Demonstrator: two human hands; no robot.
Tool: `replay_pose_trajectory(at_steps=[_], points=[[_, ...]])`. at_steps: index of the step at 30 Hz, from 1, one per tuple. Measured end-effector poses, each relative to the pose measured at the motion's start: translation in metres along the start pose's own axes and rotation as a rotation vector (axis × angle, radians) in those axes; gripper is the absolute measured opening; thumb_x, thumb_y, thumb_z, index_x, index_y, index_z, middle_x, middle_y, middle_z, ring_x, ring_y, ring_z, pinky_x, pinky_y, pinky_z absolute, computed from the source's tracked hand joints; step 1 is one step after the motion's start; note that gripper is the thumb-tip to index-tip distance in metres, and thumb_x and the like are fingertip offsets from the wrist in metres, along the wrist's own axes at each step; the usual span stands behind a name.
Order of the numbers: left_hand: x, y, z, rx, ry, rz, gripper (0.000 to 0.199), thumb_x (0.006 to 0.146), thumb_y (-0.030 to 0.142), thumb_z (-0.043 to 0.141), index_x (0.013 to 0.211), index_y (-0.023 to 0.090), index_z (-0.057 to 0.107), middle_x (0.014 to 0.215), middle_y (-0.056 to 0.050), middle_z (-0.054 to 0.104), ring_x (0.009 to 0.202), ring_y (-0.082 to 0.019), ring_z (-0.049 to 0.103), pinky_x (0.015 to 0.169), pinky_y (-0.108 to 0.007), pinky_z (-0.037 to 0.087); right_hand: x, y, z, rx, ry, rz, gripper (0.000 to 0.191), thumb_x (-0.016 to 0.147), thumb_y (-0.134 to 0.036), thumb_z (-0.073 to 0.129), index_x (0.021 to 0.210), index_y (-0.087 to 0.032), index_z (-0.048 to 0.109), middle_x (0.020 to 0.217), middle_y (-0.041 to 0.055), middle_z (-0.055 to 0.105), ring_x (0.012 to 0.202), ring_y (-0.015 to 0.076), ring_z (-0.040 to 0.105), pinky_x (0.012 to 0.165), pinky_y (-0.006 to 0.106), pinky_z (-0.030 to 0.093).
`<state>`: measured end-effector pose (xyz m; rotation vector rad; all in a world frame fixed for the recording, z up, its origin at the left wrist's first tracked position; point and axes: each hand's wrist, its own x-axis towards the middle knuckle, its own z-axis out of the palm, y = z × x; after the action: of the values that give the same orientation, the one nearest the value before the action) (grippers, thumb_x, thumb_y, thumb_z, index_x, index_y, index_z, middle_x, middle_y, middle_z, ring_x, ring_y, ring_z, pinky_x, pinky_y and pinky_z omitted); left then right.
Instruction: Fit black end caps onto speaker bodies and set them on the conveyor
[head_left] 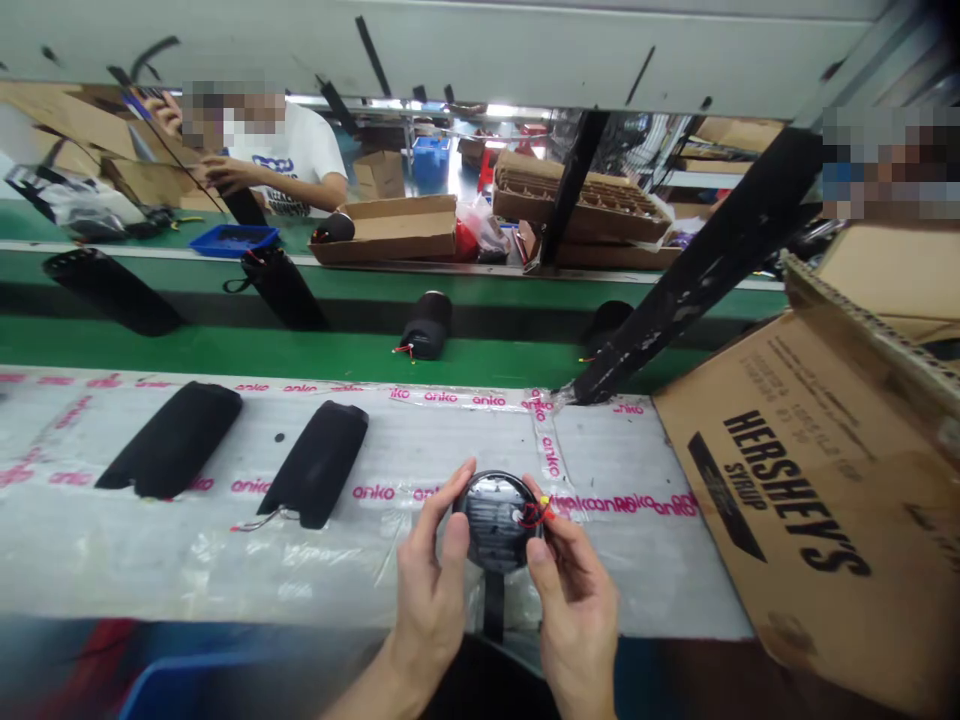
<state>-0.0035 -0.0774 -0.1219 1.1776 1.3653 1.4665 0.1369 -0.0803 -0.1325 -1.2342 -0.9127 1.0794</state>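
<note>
Between my two hands is a round black part (496, 545) with a shiny face and thin red wires ending in a small yellow tip. My left hand (433, 575) is closed on its left edge, thumb on the near side. On the other side my right hand (574, 590) grips the right edge, its fingers by the wires. A dark strip (493, 605) shows below the part; whether it is joined to it I cannot tell. To the left, a black fabric-covered piece (319, 465) with a wire end lies on the taped bench, and a second black piece (176, 440) lies beyond it.
A HERSHEY'S cardboard box (810, 480) stands at the right. Behind the bench (420, 590), a green conveyor (495, 350) carries several black cylinders. A slanted black post (697, 270) rises at the bench's far edge. Across the line, a person (292, 160) handles a dark piece near a blue tray (234, 240).
</note>
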Motion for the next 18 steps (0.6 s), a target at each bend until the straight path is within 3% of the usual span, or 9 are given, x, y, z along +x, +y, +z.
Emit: replay_pose_trajectory(at_steps=[4,7,10,13,15,18], points=[[0.027,0.002,-0.001,-0.135,-0.074,-0.052,0.024,0.11,0.045,0.059,0.113,0.024,0.07,0.128,-0.008,0.076,0.128,-0.027,0.067,0.113,-0.04,0.048,0.001,-0.001,0.002,0.001,-0.013,0.031,0.038,0.093,-0.049,0.083,0.12,-0.023,0.077,0.146,0.0171,0.074,0.14,0.0402,0.068,0.122,0.063,0.051],[0.048,-0.001,-0.002,-0.216,-0.178,-0.054,0.027,0.106,0.048,0.064,0.1,0.022,0.065,0.117,-0.008,0.075,0.115,-0.025,0.069,0.104,-0.037,0.052,0.003,-0.001,0.0,-0.005,-0.032,0.039,0.039,0.093,-0.051,0.082,0.119,-0.023,0.077,0.149,0.0175,0.072,0.143,0.0411,0.065,0.124,0.066,0.046],[0.057,0.001,-0.001,-0.258,-0.342,-0.044,0.042,0.108,0.057,0.052,0.118,0.02,0.07,0.12,-0.011,0.077,0.113,-0.028,0.072,0.102,-0.04,0.056,0.009,0.002,-0.011,-0.044,-0.065,0.005,0.038,0.094,-0.05,0.081,0.122,-0.025,0.078,0.147,0.0155,0.074,0.14,0.0403,0.067,0.124,0.067,0.046],[0.058,0.005,-0.001,-0.302,-0.522,-0.077,0.055,0.111,0.058,0.038,0.134,0.019,0.07,0.128,-0.012,0.079,0.117,-0.031,0.074,0.104,-0.042,0.057,0.021,0.008,-0.033,-0.09,-0.23,-0.068,0.039,0.094,-0.043,0.082,0.129,-0.027,0.08,0.145,0.0132,0.076,0.14,0.0381,0.067,0.125,0.065,0.046],[0.057,0.006,-0.002,-0.28,-0.544,-0.085,0.055,0.112,0.057,0.036,0.134,0.019,0.071,0.129,-0.012,0.079,0.121,-0.031,0.074,0.107,-0.042,0.056,0.032,0.013,-0.047,-0.127,-0.345,-0.124,0.045,0.088,-0.036,0.089,0.132,-0.028,0.08,0.143,0.0126,0.077,0.138,0.0372,0.069,0.123,0.062,0.049],[0.057,0.005,-0.004,-0.212,-0.524,-0.073,0.056,0.112,0.056,0.036,0.131,0.019,0.072,0.13,-0.012,0.078,0.125,-0.032,0.071,0.111,-0.043,0.054,0.048,0.021,-0.058,-0.185,-0.382,-0.241,0.052,0.078,-0.028,0.098,0.127,-0.028,0.082,0.136,0.0122,0.08,0.13,0.0361,0.074,0.117,0.058,0.056]])
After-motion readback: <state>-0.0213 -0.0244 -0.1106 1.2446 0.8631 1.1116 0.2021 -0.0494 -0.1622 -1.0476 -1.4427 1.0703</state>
